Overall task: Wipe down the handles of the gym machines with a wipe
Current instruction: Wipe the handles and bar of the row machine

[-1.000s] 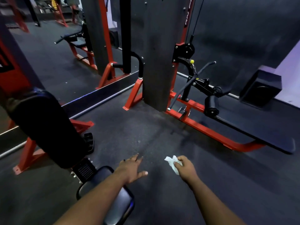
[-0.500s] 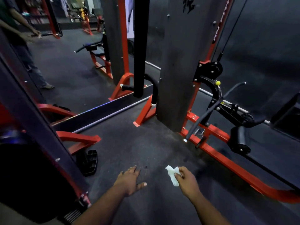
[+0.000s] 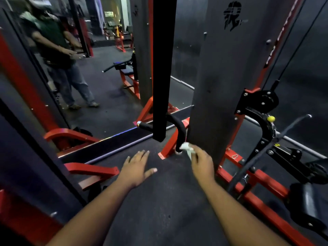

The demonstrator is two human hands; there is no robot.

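Dark gym floor point(image 3: 159, 201) is stretching ahead — right hand point(image 3: 202, 162) is pinching the wipe point(image 3: 186, 148) toward the curved black handle point(image 3: 179, 132); left hand point(image 3: 136, 167) is spread, idle — next, wrapping it.

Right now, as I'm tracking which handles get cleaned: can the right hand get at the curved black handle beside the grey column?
Probably yes: the right hand, pinching the wipe, is at the curved black handle with nothing between.
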